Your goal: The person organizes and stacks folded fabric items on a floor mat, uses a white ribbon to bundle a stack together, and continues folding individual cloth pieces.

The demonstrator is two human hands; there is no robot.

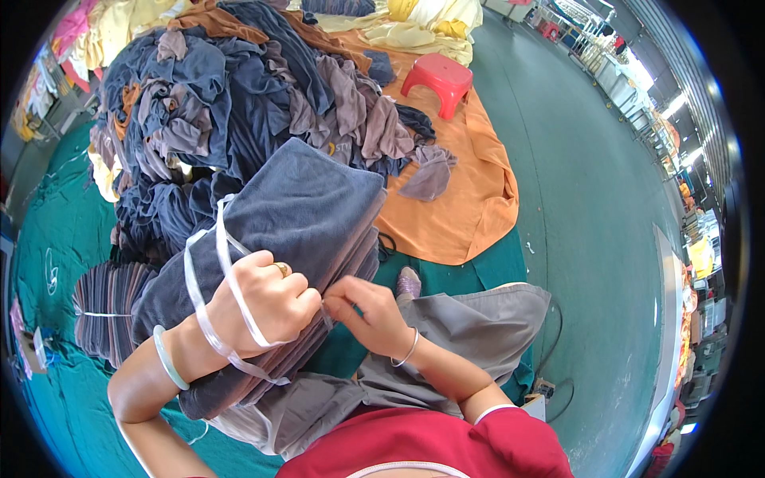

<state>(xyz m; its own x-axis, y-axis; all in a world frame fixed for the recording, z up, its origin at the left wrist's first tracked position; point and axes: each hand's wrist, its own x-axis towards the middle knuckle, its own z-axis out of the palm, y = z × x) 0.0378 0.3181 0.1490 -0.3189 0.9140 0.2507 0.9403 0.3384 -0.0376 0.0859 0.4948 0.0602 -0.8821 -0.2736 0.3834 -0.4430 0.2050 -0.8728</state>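
A thick stack of folded cloths (299, 197), blue-grey on top with mauve-brown layers at its edge, leans across my lap. My left hand (269, 299), with a ring and a pale bangle on its arm, is closed in a fist on the stack. A white strap (224, 239) runs loosely in loops over that hand and wrist. My right hand (364, 310), wearing a silver bangle, pinches a bit of the strap at the stack's edge, against the left fist. The strap inside the left fist is mostly hidden.
A heap of loose cloths (239, 107) lies ahead, partly on an orange sheet (442, 221). A red plastic stool (439, 77) stands on that sheet. Left of me sits a tied cloth bundle (104, 305) on green sheeting (66, 197). Dark scissor handles (387, 245) show beside the stack.
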